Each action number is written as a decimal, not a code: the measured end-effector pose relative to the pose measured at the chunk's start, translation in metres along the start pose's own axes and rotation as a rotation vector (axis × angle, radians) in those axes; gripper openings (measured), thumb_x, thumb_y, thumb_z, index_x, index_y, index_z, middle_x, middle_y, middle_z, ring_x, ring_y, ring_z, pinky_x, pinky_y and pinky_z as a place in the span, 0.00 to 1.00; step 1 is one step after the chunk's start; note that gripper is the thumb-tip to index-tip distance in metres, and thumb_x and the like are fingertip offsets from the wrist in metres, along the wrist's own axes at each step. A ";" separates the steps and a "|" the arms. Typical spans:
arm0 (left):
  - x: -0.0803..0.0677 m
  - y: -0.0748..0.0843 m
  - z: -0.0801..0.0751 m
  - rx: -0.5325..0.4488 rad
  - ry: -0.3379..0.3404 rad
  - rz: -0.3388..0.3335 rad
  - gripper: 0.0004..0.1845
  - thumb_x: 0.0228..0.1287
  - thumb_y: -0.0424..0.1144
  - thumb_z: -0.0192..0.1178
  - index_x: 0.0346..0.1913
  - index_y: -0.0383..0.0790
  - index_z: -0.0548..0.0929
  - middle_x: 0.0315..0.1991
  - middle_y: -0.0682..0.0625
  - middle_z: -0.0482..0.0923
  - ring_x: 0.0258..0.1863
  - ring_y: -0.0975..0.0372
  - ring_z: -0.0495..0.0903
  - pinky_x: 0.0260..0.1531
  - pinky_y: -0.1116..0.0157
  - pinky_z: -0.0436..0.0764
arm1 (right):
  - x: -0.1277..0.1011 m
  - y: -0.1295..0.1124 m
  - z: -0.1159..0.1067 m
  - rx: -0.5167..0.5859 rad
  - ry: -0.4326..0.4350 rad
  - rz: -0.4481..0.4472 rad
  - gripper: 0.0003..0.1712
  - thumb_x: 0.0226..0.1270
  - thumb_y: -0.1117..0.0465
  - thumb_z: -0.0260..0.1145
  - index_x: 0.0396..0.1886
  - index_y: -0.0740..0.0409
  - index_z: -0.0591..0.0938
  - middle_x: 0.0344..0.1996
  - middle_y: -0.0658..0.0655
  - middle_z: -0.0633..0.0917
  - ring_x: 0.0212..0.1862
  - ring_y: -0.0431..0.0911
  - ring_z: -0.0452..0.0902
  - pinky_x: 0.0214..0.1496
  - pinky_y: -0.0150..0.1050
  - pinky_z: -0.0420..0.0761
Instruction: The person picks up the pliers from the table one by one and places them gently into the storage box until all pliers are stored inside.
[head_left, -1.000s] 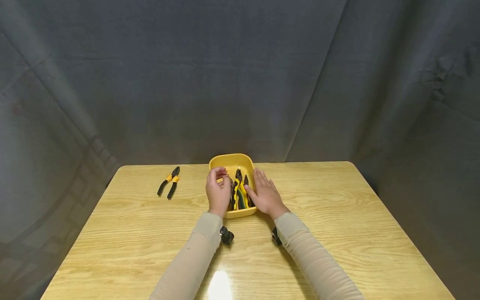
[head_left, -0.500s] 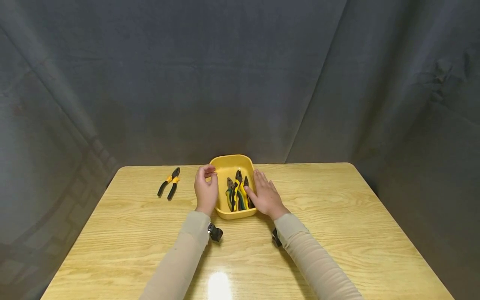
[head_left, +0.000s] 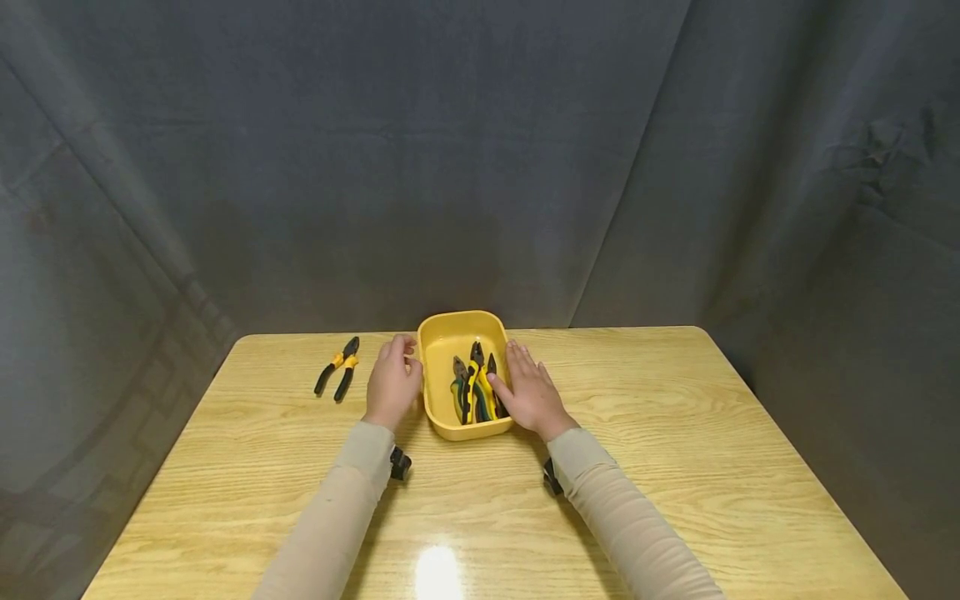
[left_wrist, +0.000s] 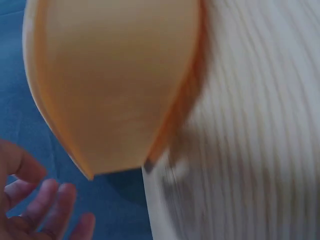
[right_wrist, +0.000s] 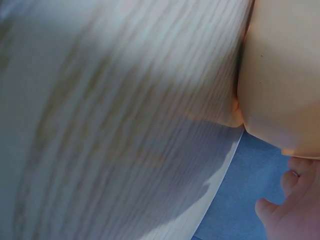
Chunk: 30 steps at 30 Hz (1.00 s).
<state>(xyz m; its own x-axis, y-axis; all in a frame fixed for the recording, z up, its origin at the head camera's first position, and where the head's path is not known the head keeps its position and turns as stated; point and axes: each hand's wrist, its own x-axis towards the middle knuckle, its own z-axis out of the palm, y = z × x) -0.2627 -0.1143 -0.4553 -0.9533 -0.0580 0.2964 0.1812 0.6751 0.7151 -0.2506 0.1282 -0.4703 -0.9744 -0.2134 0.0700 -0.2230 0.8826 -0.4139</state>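
Observation:
In the head view a yellow plastic box (head_left: 450, 333) stands at the table's far middle. Several pliers (head_left: 471, 387) with yellow, black and green handles lie inside it, towards its right. My left hand (head_left: 393, 379) is just left of the box, fingers loosely bent and holding nothing; the left wrist view shows its fingers (left_wrist: 60, 205) spread beside the box wall (left_wrist: 115, 90). My right hand (head_left: 528, 392) rests on the box's right rim, fingers straight and thumb over the inside. In the right wrist view its fingers (right_wrist: 292, 185) lie at the box's edge.
Another pair of pliers (head_left: 343, 367), with black and yellow handles, lies with its handles spread left of the box. The wooden table (head_left: 675, 467) ends just behind the box, in front of a dark grey cloth (head_left: 480, 167).
My left hand has moved left out of the box to its left side, uncovering the green and yellow pliers inside. My right hand has stayed on the rim.

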 end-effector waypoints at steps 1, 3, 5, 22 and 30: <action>0.000 -0.002 -0.001 0.036 -0.012 0.001 0.18 0.69 0.31 0.54 0.60 0.35 0.75 0.52 0.39 0.77 0.49 0.47 0.80 0.47 0.50 0.81 | 0.000 0.000 0.000 0.001 0.000 0.001 0.43 0.82 0.40 0.44 0.82 0.63 0.48 0.81 0.62 0.51 0.81 0.55 0.42 0.80 0.58 0.46; 0.001 -0.006 -0.004 0.086 -0.034 0.006 0.18 0.70 0.32 0.54 0.60 0.35 0.75 0.53 0.37 0.77 0.49 0.46 0.80 0.45 0.49 0.81 | 0.000 0.001 0.000 -0.001 0.001 0.002 0.43 0.82 0.40 0.43 0.82 0.62 0.47 0.81 0.62 0.51 0.81 0.55 0.42 0.80 0.57 0.46; 0.001 -0.010 -0.007 0.112 -0.056 0.000 0.18 0.70 0.33 0.53 0.61 0.34 0.75 0.54 0.36 0.76 0.49 0.45 0.79 0.44 0.48 0.81 | 0.000 0.001 0.000 -0.005 -0.001 0.000 0.44 0.82 0.38 0.42 0.82 0.62 0.47 0.81 0.62 0.51 0.81 0.54 0.42 0.80 0.57 0.46; 0.011 -0.028 -0.034 0.290 -0.221 -0.135 0.30 0.73 0.39 0.50 0.75 0.33 0.63 0.71 0.28 0.61 0.67 0.31 0.63 0.58 0.31 0.68 | 0.001 0.001 0.000 -0.019 -0.011 -0.003 0.44 0.82 0.38 0.41 0.82 0.62 0.45 0.81 0.62 0.49 0.82 0.55 0.42 0.80 0.57 0.46; 0.016 -0.035 -0.044 0.332 -0.265 -0.184 0.33 0.73 0.39 0.48 0.77 0.30 0.60 0.73 0.27 0.56 0.68 0.29 0.61 0.59 0.31 0.66 | 0.001 0.002 0.000 -0.040 -0.018 0.000 0.48 0.80 0.31 0.33 0.83 0.62 0.45 0.82 0.60 0.47 0.82 0.55 0.41 0.80 0.57 0.46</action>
<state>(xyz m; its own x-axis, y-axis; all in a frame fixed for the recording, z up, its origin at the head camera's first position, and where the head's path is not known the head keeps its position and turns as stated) -0.2734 -0.1715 -0.4476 -0.9991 -0.0382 -0.0193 -0.0428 0.8729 0.4861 -0.2516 0.1294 -0.4712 -0.9739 -0.2205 0.0538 -0.2243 0.8986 -0.3772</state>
